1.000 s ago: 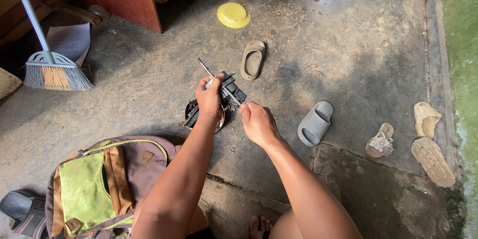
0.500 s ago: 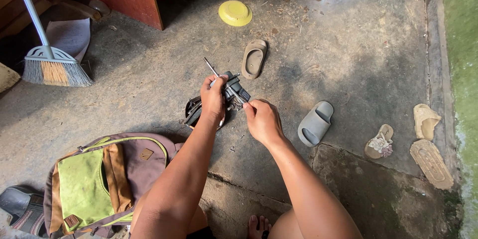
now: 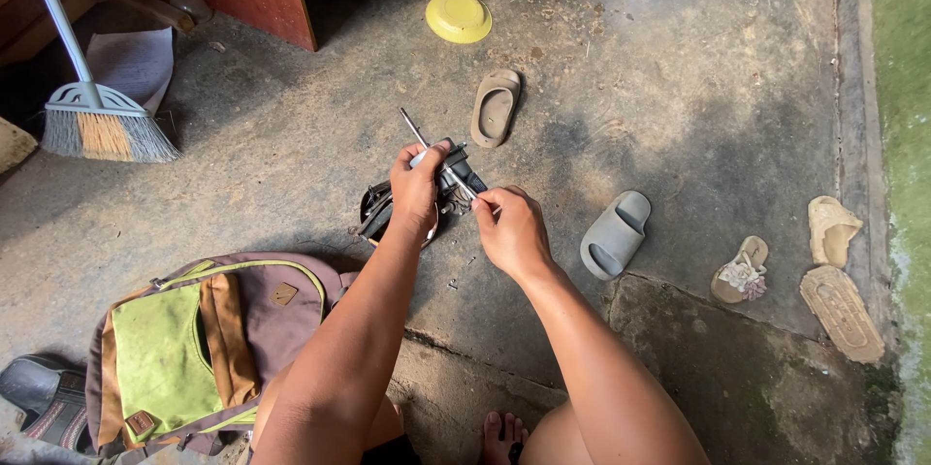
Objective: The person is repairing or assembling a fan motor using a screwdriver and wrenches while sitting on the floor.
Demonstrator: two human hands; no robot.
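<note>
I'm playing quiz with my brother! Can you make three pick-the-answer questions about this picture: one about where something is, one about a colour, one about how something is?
1. Where is the round yellow plastic dish?
A. On the bare concrete floor
B. Inside the backpack
C. On the broom

2. What colour is the front pocket of the purple fabric backpack?
A. Red
B. Lime green
C. White

3. How are the person's hands?
A. Both resting flat on the floor
B. Left hand gripping a small dark metal part, right hand pinching a thin metal rod
C. Both empty

Answers: 1 A, it lies on the floor beyond the hands. 2 B, the pocket panel is lime green. 3 B, both hands close on those things.
</note>
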